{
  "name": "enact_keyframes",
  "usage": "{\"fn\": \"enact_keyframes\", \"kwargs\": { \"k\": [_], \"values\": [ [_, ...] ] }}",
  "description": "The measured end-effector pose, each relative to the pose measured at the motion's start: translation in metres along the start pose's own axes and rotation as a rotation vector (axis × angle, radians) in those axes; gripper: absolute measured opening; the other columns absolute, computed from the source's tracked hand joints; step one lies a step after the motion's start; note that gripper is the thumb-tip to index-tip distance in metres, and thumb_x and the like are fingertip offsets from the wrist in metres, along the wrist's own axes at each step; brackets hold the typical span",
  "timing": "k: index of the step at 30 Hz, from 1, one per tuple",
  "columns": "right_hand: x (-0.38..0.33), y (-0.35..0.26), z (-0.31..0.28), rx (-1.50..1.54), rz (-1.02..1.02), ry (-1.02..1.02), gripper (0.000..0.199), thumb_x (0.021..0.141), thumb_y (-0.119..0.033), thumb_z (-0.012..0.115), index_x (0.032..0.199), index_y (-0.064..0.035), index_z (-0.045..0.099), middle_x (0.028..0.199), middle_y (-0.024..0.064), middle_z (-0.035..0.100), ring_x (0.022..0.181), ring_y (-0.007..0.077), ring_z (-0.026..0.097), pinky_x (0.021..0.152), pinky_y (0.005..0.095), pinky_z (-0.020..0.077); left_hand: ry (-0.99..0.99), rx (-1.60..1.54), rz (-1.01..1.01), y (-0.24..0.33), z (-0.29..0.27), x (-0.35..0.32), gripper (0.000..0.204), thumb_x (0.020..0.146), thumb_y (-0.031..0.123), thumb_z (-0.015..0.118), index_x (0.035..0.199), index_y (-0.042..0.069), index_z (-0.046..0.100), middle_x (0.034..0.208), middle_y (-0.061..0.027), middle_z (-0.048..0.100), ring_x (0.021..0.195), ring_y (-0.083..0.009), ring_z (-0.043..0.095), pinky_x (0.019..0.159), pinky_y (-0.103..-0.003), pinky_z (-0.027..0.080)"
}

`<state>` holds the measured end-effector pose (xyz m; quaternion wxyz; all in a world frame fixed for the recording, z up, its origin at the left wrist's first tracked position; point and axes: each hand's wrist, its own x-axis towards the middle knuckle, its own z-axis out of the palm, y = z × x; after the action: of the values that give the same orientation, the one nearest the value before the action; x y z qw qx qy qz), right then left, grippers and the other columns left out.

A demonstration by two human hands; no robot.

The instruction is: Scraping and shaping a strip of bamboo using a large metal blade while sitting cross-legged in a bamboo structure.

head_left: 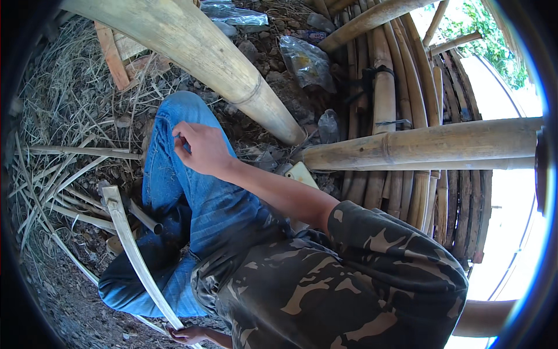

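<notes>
At the lower edge, my left hand [189, 335] is closed round the end of a long, pale split bamboo strip [138, 259]. The strip slants up past my bent left leg, its broad end beside a short dark tube [146, 218] with a round open end. My right hand [201, 149] lies over my raised right knee in blue jeans [185, 113]. Its fingers are curled in toward the thumb; whatever they may hold is hidden. The right forearm crosses above my lap from a camouflage sleeve.
A thick bamboo pole [232, 78] slants down beyond my knee, and another pole [424, 142] runs to the right. Bamboo slats [401, 87] stand behind it. A pale phone [301, 174], a clear plastic bag [305, 61], shavings [58, 87] and a wooden piece [111, 55] lie about.
</notes>
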<state>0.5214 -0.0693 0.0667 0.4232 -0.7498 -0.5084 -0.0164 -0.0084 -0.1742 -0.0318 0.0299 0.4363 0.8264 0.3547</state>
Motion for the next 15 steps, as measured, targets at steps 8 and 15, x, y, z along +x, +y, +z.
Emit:
{"fn": "enact_keyframes", "kwargs": {
  "k": [8, 15],
  "values": [
    [-0.002, 0.002, 0.002, 0.074, 0.059, -0.072, 0.024, 0.074, -0.008, 0.067, 0.092, -0.0096, 0.052, 0.073, 0.0024, 0.063, 0.068, 0.0237, 0.064, 0.057, 0.0376, 0.0487, -0.228, -0.241, -0.213, 0.018, -0.021, 0.012, 0.035, 0.098, 0.029, 0.049, 0.11, 0.001, 0.065, 0.105, -0.0135, 0.067, 0.093, -0.0267, 0.065, 0.083, -0.039, 0.051],
    [0.001, -0.001, 0.01, 0.064, 0.046, 0.02, 0.014, 0.075, -0.006, 0.067, 0.087, -0.0098, 0.06, 0.072, 0.0041, 0.066, 0.06, 0.0176, 0.065, 0.055, 0.0287, 0.0504, -0.229, 0.001, -0.101, 0.019, -0.019, 0.034, 0.034, 0.095, 0.027, 0.054, 0.111, -0.001, 0.064, 0.11, -0.014, 0.064, 0.087, -0.0242, 0.064, 0.077, -0.035, 0.052]
  ]
}}
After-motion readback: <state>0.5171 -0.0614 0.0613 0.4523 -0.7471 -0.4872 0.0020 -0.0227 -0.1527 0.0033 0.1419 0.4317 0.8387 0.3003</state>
